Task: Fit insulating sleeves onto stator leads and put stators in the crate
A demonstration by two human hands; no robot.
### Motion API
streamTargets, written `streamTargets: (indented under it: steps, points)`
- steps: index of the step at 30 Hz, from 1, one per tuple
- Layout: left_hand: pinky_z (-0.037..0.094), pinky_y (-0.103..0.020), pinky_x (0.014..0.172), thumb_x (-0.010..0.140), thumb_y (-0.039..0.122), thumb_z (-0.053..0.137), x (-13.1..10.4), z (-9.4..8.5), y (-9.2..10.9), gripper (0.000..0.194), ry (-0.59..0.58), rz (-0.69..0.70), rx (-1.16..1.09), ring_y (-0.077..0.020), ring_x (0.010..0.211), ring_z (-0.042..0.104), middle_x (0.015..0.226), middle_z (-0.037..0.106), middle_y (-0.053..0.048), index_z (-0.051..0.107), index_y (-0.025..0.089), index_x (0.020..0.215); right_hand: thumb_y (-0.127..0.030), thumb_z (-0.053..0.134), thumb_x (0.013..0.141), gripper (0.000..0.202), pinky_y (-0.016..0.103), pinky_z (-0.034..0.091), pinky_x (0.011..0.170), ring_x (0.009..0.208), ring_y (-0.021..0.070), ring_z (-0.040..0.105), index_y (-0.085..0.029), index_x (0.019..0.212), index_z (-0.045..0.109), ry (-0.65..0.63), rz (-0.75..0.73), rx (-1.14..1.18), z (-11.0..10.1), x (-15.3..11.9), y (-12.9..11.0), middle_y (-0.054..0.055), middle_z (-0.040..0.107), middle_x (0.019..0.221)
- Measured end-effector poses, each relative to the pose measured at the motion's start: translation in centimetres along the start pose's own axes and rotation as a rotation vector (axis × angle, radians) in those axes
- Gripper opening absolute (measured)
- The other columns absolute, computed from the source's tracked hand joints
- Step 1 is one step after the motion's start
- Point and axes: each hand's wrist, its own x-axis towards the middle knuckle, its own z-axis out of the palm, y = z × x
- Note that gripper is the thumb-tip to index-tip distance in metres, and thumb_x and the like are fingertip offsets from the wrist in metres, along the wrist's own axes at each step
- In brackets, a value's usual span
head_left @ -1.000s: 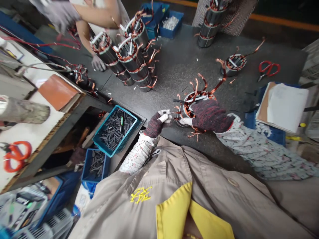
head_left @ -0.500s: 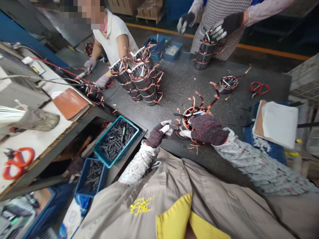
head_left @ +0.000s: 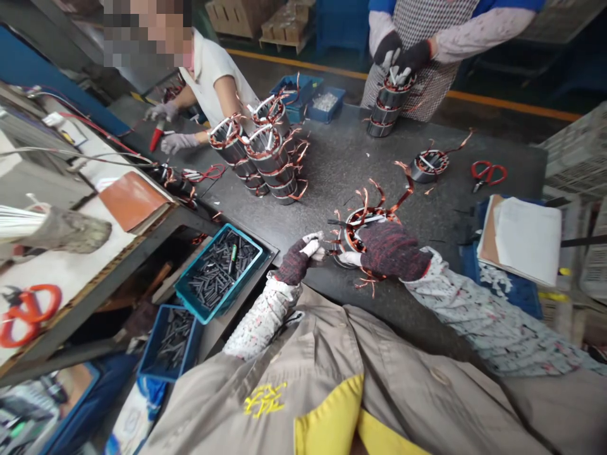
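The right hand (head_left: 391, 249) grips the copper-wound stator (head_left: 349, 237); the left hand (head_left: 294, 262) is by its wire ends (head_left: 334, 244), its grip unclear. Such thin ends seem to need gentle fingers.

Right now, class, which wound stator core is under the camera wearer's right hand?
The stator core nearest the wearer's body: only this one has the gloved right hand over it.

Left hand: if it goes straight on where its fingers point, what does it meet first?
The left hand would probably meet the frayed copper wire ends of the wound grey metal cylinder first; depth and contact are unclear.
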Motion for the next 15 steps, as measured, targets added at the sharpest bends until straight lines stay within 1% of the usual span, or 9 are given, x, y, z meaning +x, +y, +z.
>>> streamTargets:
  steps: [2, 3, 6, 8, 11, 13, 15]
  points:
    - [0.071, -0.035, 0.086, 0.073, 0.068, 0.121, -0.2, 0.0, 0.2, 0.091, -0.007, 0.001, 0.014, -0.0189, 0.081, 0.077, 0.085, 0.080, 0.000, 0.093, 0.016, 0.142, -0.057, 0.086, 0.120, 0.054, 0.059, 0.065, 0.131, 0.145, 0.0484, 0.087, -0.012, 0.150, 0.093, -0.086, 0.014, -0.049, -0.7, -0.1, -0.3, 0.028, 0.090, 0.154]
    - [0.070, -0.034, 0.087, 0.073, 0.068, 0.121, -0.3, 0.1, 0.2, 0.090, -0.006, 0.012, 0.016, -0.0179, 0.081, 0.076, 0.086, 0.080, 0.000, 0.093, 0.017, 0.140, -0.058, 0.083, 0.123, 0.056, 0.058, 0.065, 0.130, 0.145, 0.0481, 0.087, -0.012, 0.152, 0.092, -0.108, 0.017, -0.061, -0.9, -0.2, -0.4, 0.028, 0.090, 0.155]
    - [0.066, -0.032, 0.088, 0.077, 0.068, 0.119, -0.3, 0.2, 0.1, 0.088, 0.013, 0.017, -0.014, -0.0169, 0.085, 0.075, 0.093, 0.082, -0.001, 0.093, 0.017, 0.144, -0.064, 0.081, 0.124, 0.063, 0.058, 0.064, 0.130, 0.144, 0.0483, 0.087, -0.010, 0.155, 0.090, -0.119, 0.021, -0.050, -1.4, -0.3, -0.6, 0.029, 0.088, 0.158]
    - [0.065, -0.033, 0.090, 0.080, 0.066, 0.119, -0.1, 0.2, -0.2, 0.088, 0.022, 0.009, -0.038, -0.0184, 0.088, 0.077, 0.095, 0.083, -0.003, 0.092, 0.017, 0.148, -0.068, 0.080, 0.124, 0.066, 0.057, 0.064, 0.129, 0.143, 0.0479, 0.087, -0.010, 0.154, 0.091, -0.124, 0.028, -0.051, -1.6, -0.4, -0.7, 0.030, 0.088, 0.157]
    - [0.068, -0.038, 0.102, 0.079, 0.056, 0.121, 0.3, 0.2, -0.5, 0.088, 0.031, 0.037, -0.055, -0.0233, 0.100, 0.083, 0.103, 0.089, -0.006, 0.093, 0.017, 0.153, -0.070, 0.078, 0.124, 0.068, 0.057, 0.064, 0.127, 0.145, 0.0480, 0.086, -0.009, 0.154, 0.090, -0.109, 0.025, -0.068, -1.9, -0.5, -0.9, 0.031, 0.088, 0.155]
    - [0.069, -0.042, 0.110, 0.074, 0.055, 0.123, 0.4, 0.3, -0.5, 0.089, 0.034, 0.053, -0.058, -0.0265, 0.108, 0.087, 0.110, 0.093, -0.009, 0.095, 0.018, 0.150, -0.070, 0.079, 0.123, 0.067, 0.056, 0.065, 0.125, 0.143, 0.0483, 0.087, -0.009, 0.150, 0.091, -0.117, 0.027, -0.072, -2.1, -0.6, -1.0, 0.032, 0.089, 0.152]
    - [0.070, -0.046, 0.113, 0.069, 0.059, 0.125, 0.4, 0.3, -0.3, 0.088, 0.024, 0.058, -0.054, -0.0289, 0.111, 0.088, 0.116, 0.095, -0.011, 0.096, 0.018, 0.141, -0.069, 0.079, 0.123, 0.065, 0.055, 0.066, 0.123, 0.139, 0.0476, 0.088, -0.010, 0.146, 0.093, -0.135, 0.036, -0.076, -2.2, -0.7, -1.2, 0.031, 0.090, 0.148]
